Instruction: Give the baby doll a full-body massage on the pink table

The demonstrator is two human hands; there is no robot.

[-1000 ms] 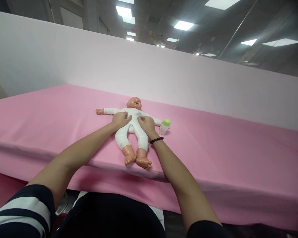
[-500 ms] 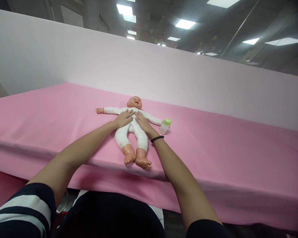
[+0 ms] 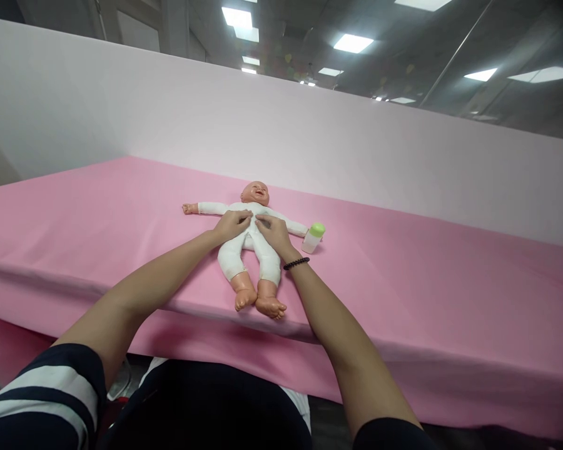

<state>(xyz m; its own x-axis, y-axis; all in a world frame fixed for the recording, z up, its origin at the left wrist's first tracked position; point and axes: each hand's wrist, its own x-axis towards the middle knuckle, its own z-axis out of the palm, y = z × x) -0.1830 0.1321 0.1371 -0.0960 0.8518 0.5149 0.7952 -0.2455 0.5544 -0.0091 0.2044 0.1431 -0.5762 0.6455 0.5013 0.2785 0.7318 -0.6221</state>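
A baby doll [image 3: 251,250] in a white suit lies on its back on the pink table [image 3: 403,294], arms spread, feet at the front edge. My left hand [image 3: 232,225] rests on the doll's chest with the fingers bent, pinching at the white cloth. My right hand [image 3: 273,230], with a black bead bracelet at the wrist, lies on the chest beside it, fingers curled on the cloth too. The fingertips of both hands almost meet at the chest's middle. A small bottle with a green cap [image 3: 312,238] stands close to the doll's outstretched arm, right of my right hand.
A pale pink wall [image 3: 309,137] stands along the table's back edge. The table's front edge runs just under the doll's feet. Ceiling lights show above the wall.
Both hands slid up from the doll's belly to its chest, lay flat there, and now have their fingers curled on the cloth. The doll and bottle have not moved.
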